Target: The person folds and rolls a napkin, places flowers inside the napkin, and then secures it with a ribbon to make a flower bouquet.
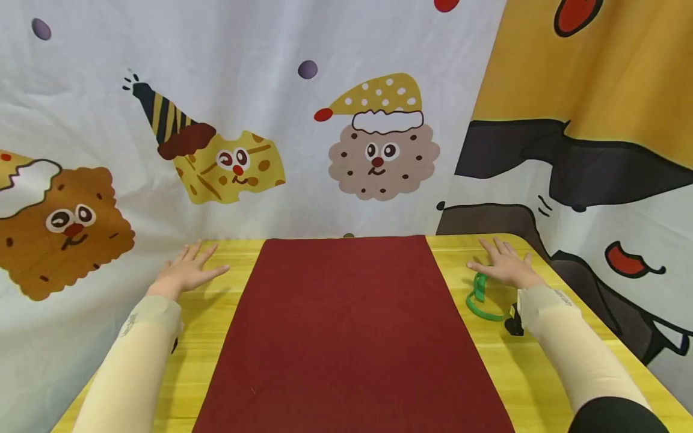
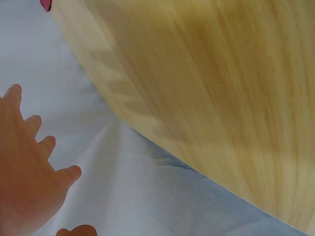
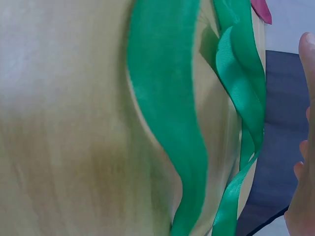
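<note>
In the head view my left hand point(image 1: 186, 272) is held over the far left of the table with its fingers spread, holding nothing. My right hand point(image 1: 506, 264) hovers likewise over the far right, fingers straight and apart. Just below and beside it lies a loose green ribbon point(image 1: 483, 315) in loops on the wood. The right wrist view shows the ribbon point(image 3: 167, 98) close up, twisted, with the right hand point(image 3: 304, 182) at the right edge, not gripping it. In the left wrist view the left hand point(image 2: 29, 177) is apart from the tabletop.
A dark red cloth point(image 1: 352, 331) runs down the middle of the yellow wooden table point(image 1: 216, 355). Behind hangs a white curtain point(image 1: 292, 210) with cartoon prints, close to the table's far edge. A small black device point(image 1: 514, 322) sits under the right wrist.
</note>
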The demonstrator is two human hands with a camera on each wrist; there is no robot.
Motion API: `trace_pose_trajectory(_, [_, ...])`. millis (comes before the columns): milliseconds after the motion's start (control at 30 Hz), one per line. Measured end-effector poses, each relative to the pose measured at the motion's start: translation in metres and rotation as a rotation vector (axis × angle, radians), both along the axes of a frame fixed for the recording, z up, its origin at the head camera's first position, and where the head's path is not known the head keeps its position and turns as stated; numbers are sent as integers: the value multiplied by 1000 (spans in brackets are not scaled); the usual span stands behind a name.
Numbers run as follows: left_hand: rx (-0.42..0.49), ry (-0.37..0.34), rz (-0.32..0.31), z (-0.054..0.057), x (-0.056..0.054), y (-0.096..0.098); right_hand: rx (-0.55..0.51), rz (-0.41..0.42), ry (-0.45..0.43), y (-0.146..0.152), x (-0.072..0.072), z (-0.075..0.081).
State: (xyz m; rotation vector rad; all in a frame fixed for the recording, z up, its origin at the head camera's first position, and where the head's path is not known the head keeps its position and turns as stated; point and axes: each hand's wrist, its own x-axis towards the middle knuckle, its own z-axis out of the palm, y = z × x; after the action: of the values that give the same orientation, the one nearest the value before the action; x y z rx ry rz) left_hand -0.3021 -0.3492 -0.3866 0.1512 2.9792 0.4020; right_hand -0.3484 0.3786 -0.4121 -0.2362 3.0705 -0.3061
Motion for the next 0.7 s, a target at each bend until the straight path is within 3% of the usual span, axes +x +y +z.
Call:
trace_pose_trajectory(300, [-17, 17, -8, 3, 2, 1, -2, 9, 7, 1, 0, 2])
trace_pose_trajectory(700, [-7, 64, 42, 10, 6, -8, 16, 38, 7, -5, -5, -2])
